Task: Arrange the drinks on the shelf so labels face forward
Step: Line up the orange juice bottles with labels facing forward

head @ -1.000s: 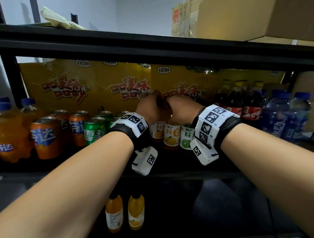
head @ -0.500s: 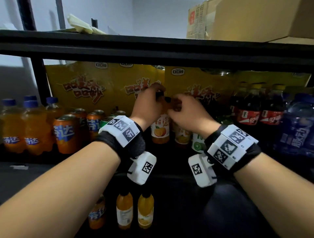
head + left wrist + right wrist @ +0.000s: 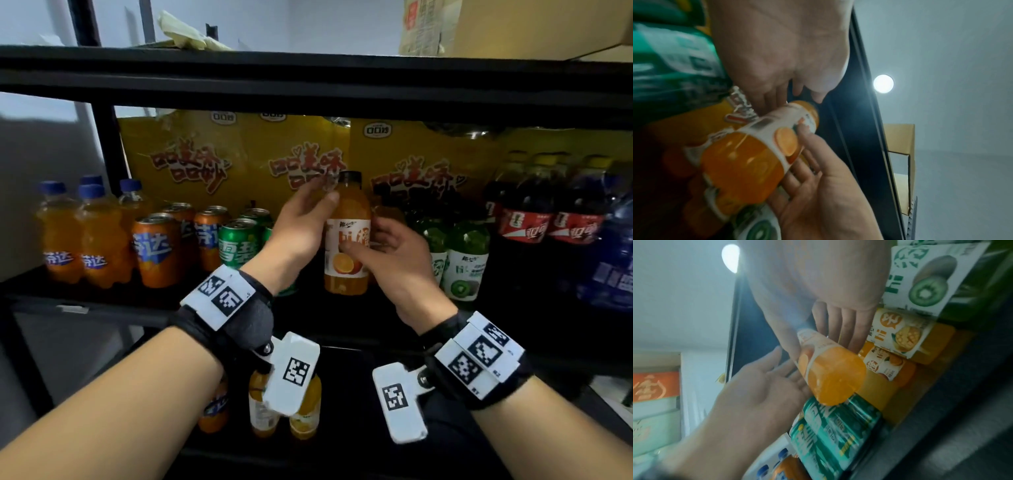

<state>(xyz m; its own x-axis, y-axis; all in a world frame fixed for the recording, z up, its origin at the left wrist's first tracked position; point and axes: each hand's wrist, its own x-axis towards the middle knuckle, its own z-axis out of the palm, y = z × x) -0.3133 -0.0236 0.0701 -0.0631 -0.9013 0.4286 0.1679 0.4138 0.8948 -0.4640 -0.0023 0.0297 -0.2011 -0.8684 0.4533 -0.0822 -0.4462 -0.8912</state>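
Observation:
An orange juice bottle [image 3: 347, 274] with a black cap and a white label stands out in front of the middle shelf's row, its orange-slice label towards me. My right hand [image 3: 363, 243] grips its body, thumb across the label and fingers behind it. My left hand [image 3: 325, 192] is at the bottle's shoulder and neck with relaxed fingers; in the right wrist view its palm [image 3: 760, 386] lies open beside the bottle [image 3: 830, 378]. The left wrist view shows the bottle [image 3: 748, 154] resting on the right hand's fingers [image 3: 809, 162]. Whether its base touches the shelf is unclear.
Green kiwi bottles [image 3: 466, 260] stand right of the hands, then cola bottles [image 3: 527, 222] and blue bottles [image 3: 616, 260]. Green cans [image 3: 239, 246], orange cans [image 3: 154, 250] and orange soda bottles [image 3: 78, 236] fill the left. Yellow boxes [image 3: 205, 154] line the back. The upper shelf board [image 3: 308, 78] hangs close overhead.
Both hands were at the bottle caps deeper in the shelf. Now the right hand holds the orange bottle's body nearer to me and the left hand has loosened from its cap.

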